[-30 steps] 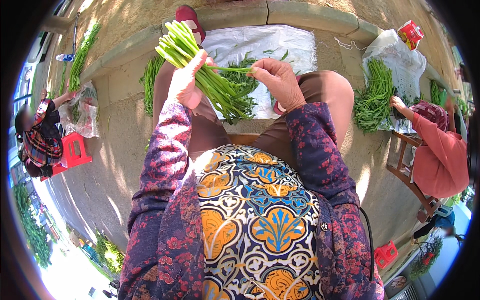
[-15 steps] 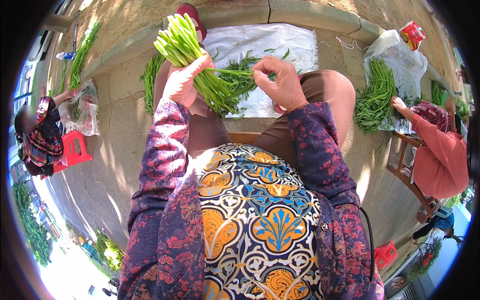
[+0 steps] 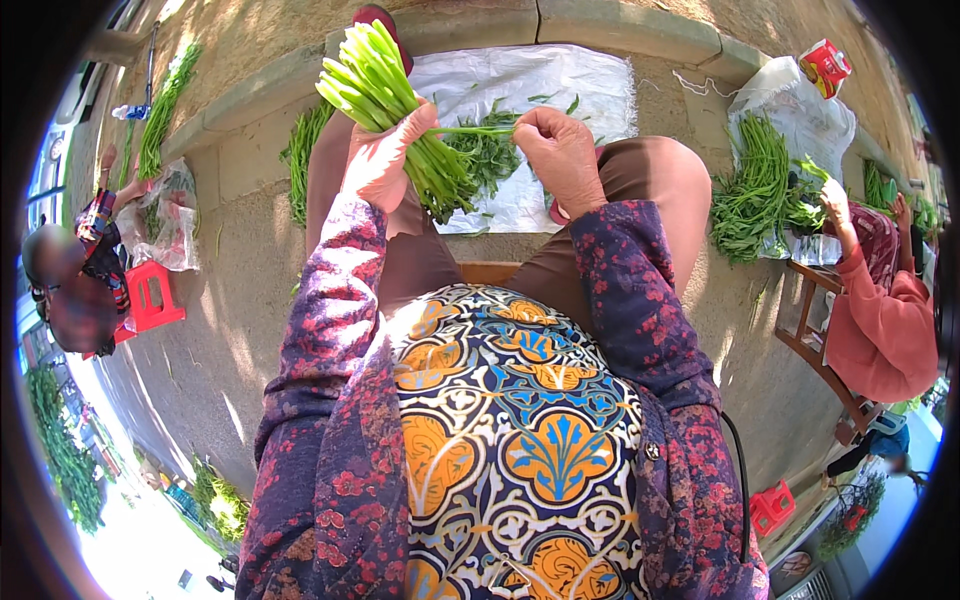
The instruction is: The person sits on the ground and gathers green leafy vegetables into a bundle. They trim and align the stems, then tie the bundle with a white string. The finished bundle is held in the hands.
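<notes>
The left hand (image 3: 385, 165) has its fingers wrapped around one bundle of green stems (image 3: 372, 85), held up at the left knee. The right hand (image 3: 562, 160) pinches one thin green strand (image 3: 470, 130) at its fingertips, stretched rightward from the bundle. Beyond, one white sheet (image 3: 590, 85) bears one leaf heap (image 3: 487, 163); one red package (image 3: 825, 68) lies far right, one red stool (image 3: 770, 508) near right.

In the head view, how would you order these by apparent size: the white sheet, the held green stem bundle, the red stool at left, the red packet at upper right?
1. White sheet, though partly covered
2. Green stem bundle
3. Red stool
4. Red packet
</notes>
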A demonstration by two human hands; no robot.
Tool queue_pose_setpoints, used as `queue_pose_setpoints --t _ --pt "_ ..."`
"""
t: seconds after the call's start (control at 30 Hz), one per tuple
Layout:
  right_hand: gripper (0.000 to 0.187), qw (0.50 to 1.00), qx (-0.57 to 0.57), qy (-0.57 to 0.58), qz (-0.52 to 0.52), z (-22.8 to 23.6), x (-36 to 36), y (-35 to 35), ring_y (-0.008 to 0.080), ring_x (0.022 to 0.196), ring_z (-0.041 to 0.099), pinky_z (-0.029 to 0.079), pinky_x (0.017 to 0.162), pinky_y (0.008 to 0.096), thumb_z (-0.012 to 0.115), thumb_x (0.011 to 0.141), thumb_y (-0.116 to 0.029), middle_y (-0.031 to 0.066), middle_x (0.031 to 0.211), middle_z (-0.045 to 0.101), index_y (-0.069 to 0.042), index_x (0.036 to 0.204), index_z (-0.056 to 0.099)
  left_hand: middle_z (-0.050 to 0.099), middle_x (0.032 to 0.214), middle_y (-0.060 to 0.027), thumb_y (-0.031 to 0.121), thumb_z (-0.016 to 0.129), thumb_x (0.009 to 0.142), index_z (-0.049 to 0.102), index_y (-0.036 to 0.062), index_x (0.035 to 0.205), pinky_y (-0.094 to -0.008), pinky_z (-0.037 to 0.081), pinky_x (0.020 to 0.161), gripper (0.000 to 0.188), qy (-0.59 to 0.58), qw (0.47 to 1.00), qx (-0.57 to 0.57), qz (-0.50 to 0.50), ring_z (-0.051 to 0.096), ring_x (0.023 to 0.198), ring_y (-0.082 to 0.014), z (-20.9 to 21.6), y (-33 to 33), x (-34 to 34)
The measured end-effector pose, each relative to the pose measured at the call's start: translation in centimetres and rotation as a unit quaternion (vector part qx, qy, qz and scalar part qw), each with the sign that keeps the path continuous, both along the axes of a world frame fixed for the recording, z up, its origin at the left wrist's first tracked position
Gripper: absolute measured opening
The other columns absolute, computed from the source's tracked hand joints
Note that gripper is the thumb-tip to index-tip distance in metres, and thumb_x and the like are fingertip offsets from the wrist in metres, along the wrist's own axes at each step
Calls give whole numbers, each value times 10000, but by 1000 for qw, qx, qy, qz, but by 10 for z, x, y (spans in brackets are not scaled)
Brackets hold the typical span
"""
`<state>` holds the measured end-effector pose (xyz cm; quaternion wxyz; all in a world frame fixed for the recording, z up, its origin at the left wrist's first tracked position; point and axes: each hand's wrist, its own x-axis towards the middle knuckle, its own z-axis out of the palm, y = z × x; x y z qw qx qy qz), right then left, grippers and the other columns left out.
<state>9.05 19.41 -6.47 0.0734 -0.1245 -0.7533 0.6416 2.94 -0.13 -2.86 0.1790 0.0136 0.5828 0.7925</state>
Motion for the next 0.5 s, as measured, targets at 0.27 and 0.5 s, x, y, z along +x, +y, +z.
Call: queue_pose_setpoints --t 0.27,0.5 --pt "131 979 -187 -62 -56 -15 -5 2 29 588 407 325 528 199 571 780 -107 -51 648 526 -11 715 633 592 867 -11 125 723 792 581 75 972 -304 469 725 234 36 999 -17 -28 574 804 -132 -1 11 3" --pt "154 967 -226 -75 -86 -16 -8 3 31 550 367 311 495 227 584 737 -141 -77 581 481 -16 665 636 591 869 -7 113 721 791 587 67 976 -301 461 748 233 38 999 -13 -35 569 814 -131 -2 16 6"
